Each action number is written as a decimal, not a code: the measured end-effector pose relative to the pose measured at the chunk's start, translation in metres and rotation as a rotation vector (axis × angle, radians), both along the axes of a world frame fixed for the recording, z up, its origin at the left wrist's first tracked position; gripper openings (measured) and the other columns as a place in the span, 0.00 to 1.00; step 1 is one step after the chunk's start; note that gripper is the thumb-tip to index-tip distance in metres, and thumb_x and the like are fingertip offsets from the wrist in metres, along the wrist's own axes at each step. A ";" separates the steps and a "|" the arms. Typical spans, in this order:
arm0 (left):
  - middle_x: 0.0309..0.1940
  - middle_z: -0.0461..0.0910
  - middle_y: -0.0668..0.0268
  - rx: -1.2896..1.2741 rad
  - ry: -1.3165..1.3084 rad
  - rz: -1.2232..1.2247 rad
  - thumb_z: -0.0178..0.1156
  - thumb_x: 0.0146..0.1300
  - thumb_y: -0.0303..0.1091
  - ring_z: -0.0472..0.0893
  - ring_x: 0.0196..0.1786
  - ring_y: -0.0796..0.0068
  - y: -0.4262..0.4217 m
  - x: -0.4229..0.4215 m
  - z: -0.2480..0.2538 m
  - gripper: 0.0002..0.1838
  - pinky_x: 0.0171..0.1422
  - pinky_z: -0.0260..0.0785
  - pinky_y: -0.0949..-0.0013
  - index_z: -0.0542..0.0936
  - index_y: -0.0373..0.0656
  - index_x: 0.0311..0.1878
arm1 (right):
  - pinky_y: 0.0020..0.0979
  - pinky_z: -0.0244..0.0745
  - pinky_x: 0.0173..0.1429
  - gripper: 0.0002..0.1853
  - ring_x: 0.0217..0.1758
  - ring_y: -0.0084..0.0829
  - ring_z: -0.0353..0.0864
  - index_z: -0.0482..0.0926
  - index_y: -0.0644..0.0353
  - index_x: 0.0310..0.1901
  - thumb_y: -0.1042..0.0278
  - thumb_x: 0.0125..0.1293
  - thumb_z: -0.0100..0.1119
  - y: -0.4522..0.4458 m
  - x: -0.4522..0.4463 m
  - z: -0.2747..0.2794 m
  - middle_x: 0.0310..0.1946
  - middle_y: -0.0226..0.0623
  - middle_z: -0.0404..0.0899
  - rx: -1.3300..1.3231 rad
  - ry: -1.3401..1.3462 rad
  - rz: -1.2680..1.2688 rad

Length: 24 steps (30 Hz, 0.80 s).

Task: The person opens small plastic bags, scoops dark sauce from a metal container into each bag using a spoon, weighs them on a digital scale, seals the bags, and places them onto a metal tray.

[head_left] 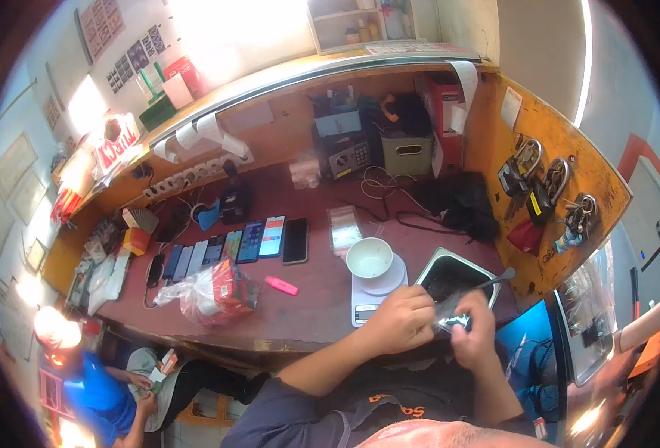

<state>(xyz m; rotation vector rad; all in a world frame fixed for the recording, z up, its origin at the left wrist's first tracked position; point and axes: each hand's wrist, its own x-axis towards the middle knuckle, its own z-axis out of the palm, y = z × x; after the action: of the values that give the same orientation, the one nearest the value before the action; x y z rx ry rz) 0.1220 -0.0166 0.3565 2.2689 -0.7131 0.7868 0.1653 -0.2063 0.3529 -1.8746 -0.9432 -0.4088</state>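
My left hand (404, 321) is closed, its fingers pinched at the edge of a small clear plastic bag (455, 321). My right hand (475, 334) grips the other side of this bag, which looks shiny with something dark in it; its contents are too small to make out. Just beyond my hands stands a metal tray (487, 261) holding dark material, with a spoon (498, 281) resting across it. To the left, a white bowl (369, 258) sits on a white kitchen scale (362, 308), close to my left hand.
Several phones (271, 237) lie in a row, near a pink highlighter (281, 285) and a plastic-wrapped red box (221, 293). A black cloth bag (460, 201) lies at the back right. Padlocks (543, 196) hang on the wooden side panel. Another person (94, 388) sits at lower left.
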 end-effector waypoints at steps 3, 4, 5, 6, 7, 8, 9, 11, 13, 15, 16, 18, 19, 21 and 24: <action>0.28 0.76 0.59 -0.187 0.200 -0.305 0.55 0.48 0.26 0.76 0.36 0.59 0.004 0.000 0.006 0.02 0.42 0.68 0.61 0.74 0.38 0.23 | 0.35 0.73 0.46 0.25 0.43 0.37 0.79 0.75 0.64 0.46 0.64 0.47 0.72 -0.009 0.013 0.011 0.42 0.44 0.77 0.169 0.141 0.176; 0.29 0.77 0.58 -0.244 0.356 -0.428 0.54 0.49 0.25 0.76 0.38 0.59 0.007 -0.002 0.008 0.02 0.43 0.69 0.62 0.75 0.39 0.24 | 0.31 0.72 0.49 0.32 0.51 0.34 0.78 0.73 0.65 0.53 0.63 0.47 0.76 -0.017 0.015 0.011 0.50 0.45 0.75 0.127 0.288 0.312; 0.28 0.78 0.58 -0.256 0.395 -0.466 0.52 0.50 0.26 0.76 0.37 0.61 0.009 0.000 0.006 0.06 0.43 0.69 0.63 0.79 0.38 0.26 | 0.29 0.73 0.47 0.28 0.48 0.30 0.81 0.78 0.65 0.47 0.62 0.46 0.79 -0.021 0.018 0.006 0.44 0.43 0.80 0.075 0.401 0.419; 0.28 0.78 0.58 -0.344 0.469 -0.457 0.52 0.51 0.28 0.77 0.36 0.62 0.010 -0.001 0.005 0.09 0.43 0.70 0.62 0.81 0.37 0.30 | 0.29 0.74 0.43 0.20 0.42 0.27 0.81 0.80 0.64 0.41 0.64 0.49 0.76 -0.026 0.019 0.008 0.37 0.39 0.81 -0.047 0.414 0.424; 0.28 0.79 0.57 -0.434 0.558 -0.450 0.52 0.53 0.30 0.78 0.35 0.63 0.011 -0.002 0.002 0.12 0.42 0.71 0.61 0.82 0.36 0.34 | 0.29 0.74 0.39 0.13 0.36 0.24 0.82 0.81 0.64 0.34 0.66 0.52 0.74 -0.031 0.018 0.010 0.30 0.36 0.82 -0.169 0.444 0.426; 0.29 0.80 0.58 -0.484 0.739 -0.426 0.51 0.54 0.32 0.79 0.35 0.67 0.015 -0.003 0.005 0.14 0.42 0.71 0.63 0.83 0.35 0.35 | 0.28 0.74 0.35 0.09 0.30 0.22 0.80 0.81 0.63 0.30 0.67 0.55 0.71 -0.033 0.015 0.013 0.25 0.32 0.80 -0.150 0.483 0.376; 0.29 0.82 0.59 -0.528 0.930 -0.397 0.50 0.56 0.33 0.79 0.35 0.71 0.018 -0.002 0.011 0.16 0.41 0.71 0.65 0.84 0.35 0.36 | 0.28 0.73 0.32 0.09 0.25 0.21 0.78 0.81 0.63 0.25 0.68 0.59 0.68 -0.032 0.012 0.017 0.21 0.29 0.79 -0.134 0.529 0.326; 0.29 0.83 0.62 -0.687 0.979 -0.389 0.48 0.57 0.35 0.78 0.35 0.75 0.017 0.004 0.015 0.18 0.41 0.70 0.69 0.84 0.33 0.34 | 0.26 0.71 0.33 0.10 0.27 0.20 0.77 0.82 0.65 0.33 0.67 0.67 0.59 -0.034 0.011 0.023 0.23 0.32 0.80 -0.111 0.699 0.330; 0.36 0.83 0.60 -0.732 0.921 -0.488 0.48 0.63 0.42 0.78 0.38 0.73 0.018 0.016 0.012 0.21 0.47 0.69 0.70 0.83 0.32 0.40 | 0.23 0.70 0.33 0.11 0.27 0.17 0.75 0.83 0.65 0.34 0.66 0.70 0.57 -0.031 0.009 0.012 0.23 0.30 0.79 0.144 0.763 0.396; 0.53 0.78 0.53 -0.867 0.750 -0.589 0.50 0.67 0.54 0.78 0.51 0.69 0.015 0.025 0.002 0.31 0.57 0.68 0.67 0.75 0.33 0.58 | 0.26 0.69 0.29 0.15 0.25 0.23 0.76 0.83 0.68 0.34 0.63 0.71 0.57 -0.030 0.007 0.015 0.26 0.36 0.79 0.201 0.670 0.356; 0.65 0.68 0.47 -0.916 0.723 -0.674 0.61 0.62 0.58 0.72 0.63 0.62 0.005 0.024 0.013 0.43 0.67 0.63 0.60 0.59 0.38 0.70 | 0.26 0.70 0.34 0.14 0.29 0.23 0.77 0.84 0.68 0.39 0.63 0.71 0.57 -0.031 0.009 0.013 0.27 0.36 0.80 0.188 0.555 0.361; 0.66 0.66 0.47 -0.921 0.653 -0.709 0.66 0.57 0.55 0.70 0.65 0.61 -0.009 0.025 0.017 0.46 0.68 0.62 0.58 0.57 0.40 0.71 | 0.26 0.70 0.36 0.14 0.31 0.24 0.77 0.84 0.69 0.39 0.64 0.71 0.57 -0.030 0.006 0.016 0.28 0.36 0.81 0.197 0.538 0.338; 0.67 0.64 0.46 -0.929 0.573 -0.728 0.72 0.53 0.51 0.69 0.67 0.60 -0.015 0.025 0.017 0.50 0.70 0.61 0.56 0.54 0.42 0.72 | 0.26 0.71 0.38 0.14 0.32 0.24 0.77 0.84 0.69 0.39 0.64 0.71 0.57 -0.031 0.005 0.018 0.29 0.36 0.81 0.201 0.522 0.333; 0.64 0.67 0.45 -1.039 0.589 -0.776 0.76 0.50 0.41 0.71 0.64 0.58 -0.023 0.027 0.018 0.51 0.68 0.64 0.56 0.53 0.44 0.72 | 0.26 0.72 0.41 0.12 0.36 0.25 0.78 0.83 0.68 0.43 0.66 0.69 0.59 -0.037 0.007 0.018 0.34 0.38 0.81 0.133 0.524 0.328; 0.56 0.72 0.47 -0.922 0.452 -0.731 0.73 0.53 0.30 0.77 0.55 0.59 -0.026 0.034 0.020 0.44 0.60 0.71 0.60 0.56 0.43 0.69 | 0.29 0.72 0.49 0.17 0.46 0.30 0.79 0.79 0.66 0.52 0.70 0.62 0.63 -0.033 0.004 0.020 0.45 0.41 0.79 0.088 0.374 0.165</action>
<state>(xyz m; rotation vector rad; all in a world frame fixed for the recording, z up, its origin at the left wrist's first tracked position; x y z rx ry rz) 0.1556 -0.0423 0.3765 1.1457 -0.6851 0.1483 0.1696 -0.2393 0.3727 -1.7004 -0.8022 0.0026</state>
